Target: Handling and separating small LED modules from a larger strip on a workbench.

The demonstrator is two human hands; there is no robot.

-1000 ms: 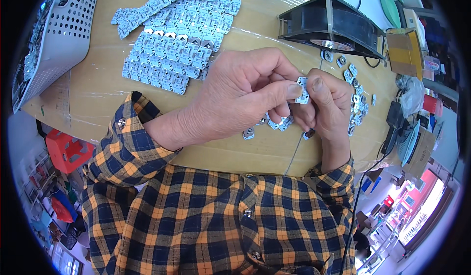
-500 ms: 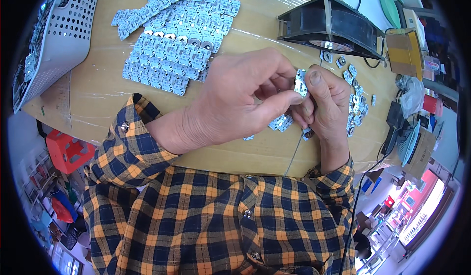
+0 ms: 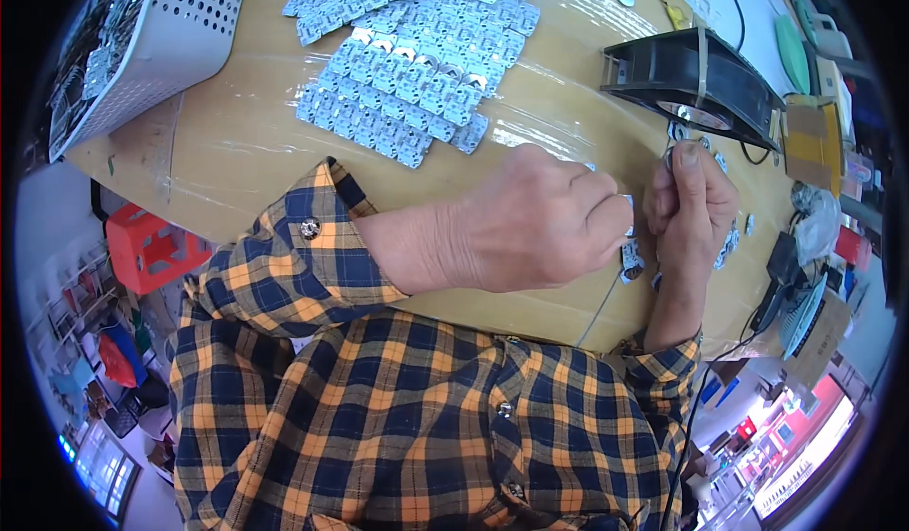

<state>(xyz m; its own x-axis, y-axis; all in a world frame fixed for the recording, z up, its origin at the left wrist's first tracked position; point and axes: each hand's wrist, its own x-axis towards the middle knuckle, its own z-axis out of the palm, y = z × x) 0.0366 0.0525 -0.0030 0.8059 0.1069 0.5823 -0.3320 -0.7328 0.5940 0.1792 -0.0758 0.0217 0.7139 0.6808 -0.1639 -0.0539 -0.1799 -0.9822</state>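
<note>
My left hand [image 3: 544, 218] is closed, its back toward me. The edge of a small pale circuit board [image 3: 629, 207] shows at its fingertips; the rest is hidden behind the fingers. To its right and apart from it, my right hand [image 3: 699, 190] is closed in a pinch, thumb on top. A small, dark-edged round piece [image 3: 669, 159] shows between its thumb and finger, mostly covered. Several loose circuit boards [image 3: 632, 258] lie on the table between and below the hands. Overlapping rows of joined circuit boards [image 3: 379, 109], some with round metal discs, lie beyond my left hand.
A perforated grey-white basket [image 3: 175, 53] full of parts stands at the left. A black fan [image 3: 696, 81] sits at the far right, near a cardboard box [image 3: 812, 133]. More small pieces [image 3: 727, 245] lie beside my right wrist. A red stool [image 3: 151, 247] stands below the table's left edge.
My hands, together around the small circuit board before, have moved apart. The left has turned so its back faces me. The whole view has shifted, with table things now further right and up.
</note>
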